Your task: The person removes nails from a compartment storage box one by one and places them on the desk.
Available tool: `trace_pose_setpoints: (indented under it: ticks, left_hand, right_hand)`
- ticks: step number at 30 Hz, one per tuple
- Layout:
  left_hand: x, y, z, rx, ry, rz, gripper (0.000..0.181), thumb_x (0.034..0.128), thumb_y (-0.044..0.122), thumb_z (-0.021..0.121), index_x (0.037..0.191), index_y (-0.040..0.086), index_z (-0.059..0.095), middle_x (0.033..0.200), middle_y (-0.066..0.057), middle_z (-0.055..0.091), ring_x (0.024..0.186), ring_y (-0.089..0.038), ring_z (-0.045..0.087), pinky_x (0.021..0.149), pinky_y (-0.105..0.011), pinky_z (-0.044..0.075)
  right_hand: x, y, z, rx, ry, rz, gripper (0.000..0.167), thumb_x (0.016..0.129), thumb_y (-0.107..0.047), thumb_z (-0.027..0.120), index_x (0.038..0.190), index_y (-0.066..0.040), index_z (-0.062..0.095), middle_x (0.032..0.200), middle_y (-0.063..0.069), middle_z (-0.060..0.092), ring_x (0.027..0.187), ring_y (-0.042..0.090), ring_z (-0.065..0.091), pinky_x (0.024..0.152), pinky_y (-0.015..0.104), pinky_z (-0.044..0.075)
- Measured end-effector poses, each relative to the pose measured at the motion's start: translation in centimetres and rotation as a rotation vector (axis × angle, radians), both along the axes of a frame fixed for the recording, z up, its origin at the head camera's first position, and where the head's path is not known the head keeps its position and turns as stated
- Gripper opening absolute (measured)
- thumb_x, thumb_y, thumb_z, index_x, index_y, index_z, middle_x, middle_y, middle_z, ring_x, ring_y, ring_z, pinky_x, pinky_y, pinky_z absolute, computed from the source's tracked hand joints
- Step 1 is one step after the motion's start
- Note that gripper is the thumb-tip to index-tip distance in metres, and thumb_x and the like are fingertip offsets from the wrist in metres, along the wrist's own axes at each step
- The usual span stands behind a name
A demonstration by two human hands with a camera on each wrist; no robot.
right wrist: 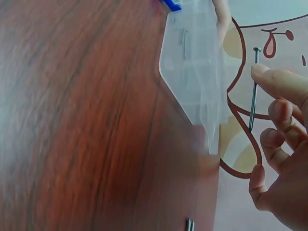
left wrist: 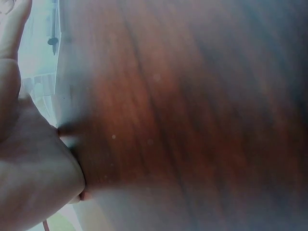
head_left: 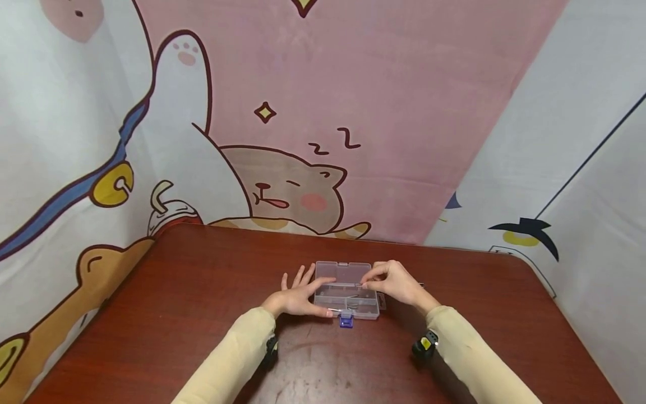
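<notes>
Head view: clear compartment box [head_left: 367,316] near the surface's [head_left: 202,325] far edge, about mid-width, lid [head_left: 335,272] open on its far side, blue latch [head_left: 345,321] at its near side. Left hand [head_left: 296,300] spread, fingers extended, thumb at box's near-left corner. Right hand [head_left: 397,283] over box's right side, fingers bent.
Left wrist view: nail shows through box wall, blurry.
Right wrist view: fingertips pinch a long nail [right wrist: 253,103], head up, clear of box.
</notes>
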State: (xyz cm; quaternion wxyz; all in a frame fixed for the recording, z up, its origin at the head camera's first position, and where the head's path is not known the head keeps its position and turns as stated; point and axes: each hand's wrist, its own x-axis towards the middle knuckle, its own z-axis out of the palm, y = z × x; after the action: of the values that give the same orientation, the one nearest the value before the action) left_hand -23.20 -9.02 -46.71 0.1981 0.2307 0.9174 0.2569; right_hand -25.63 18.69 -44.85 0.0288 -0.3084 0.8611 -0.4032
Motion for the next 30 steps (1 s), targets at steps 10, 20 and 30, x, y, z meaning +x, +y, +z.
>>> trace_pose_setpoints:
  ticks: [10, 20, 30]
  left_hand:
    - [0.0, -0.1, -0.1, 0.013, 0.002, -0.01, 0.083, 0.0809, 0.06, 0.068, 0.151, 0.036, 0.03, 0.16, -0.016, -0.007, 0.144, -0.038, -0.009, 0.102, -0.068, -0.011]
    - [0.0, -0.2, 0.0, 0.011, -0.002, -0.009, 0.082, 0.0808, 0.06, 0.068, 0.15, 0.038, 0.03, 0.16, -0.015, -0.008, 0.144, -0.038, -0.01, 0.101, -0.068, -0.012]
    - [0.0, -0.1, 0.0, 0.017, -0.003, -0.014, 0.083, 0.0806, 0.06, 0.068, 0.15, 0.037, 0.03, 0.16, -0.015, -0.007, 0.143, -0.039, -0.01, 0.101, -0.068, -0.011]
  right_hand:
    - [0.2, 2.0, 0.6, 0.03, 0.047, -0.007, 0.004, 0.084, -0.007, 0.075, 0.087, -0.009, 0.078, 0.071, -0.01, 0.059, 0.065, 0.009, 0.048, 0.058, 0.025, 0.04]
    - [0.0, 4.1, 1.6, 0.072, 0.053, -0.09, 0.005, 0.083, -0.008, 0.077, 0.086, -0.011, 0.078, 0.068, -0.009, 0.057, 0.063, 0.009, 0.045, 0.056, 0.023, 0.037]
    - [-0.1, 5.8, 1.5, 0.011, -0.039, -0.134, 0.008, 0.084, -0.011, 0.076, 0.091, -0.007, 0.077, 0.073, 0.0, 0.06, 0.065, 0.013, 0.053, 0.059, 0.028, 0.052]
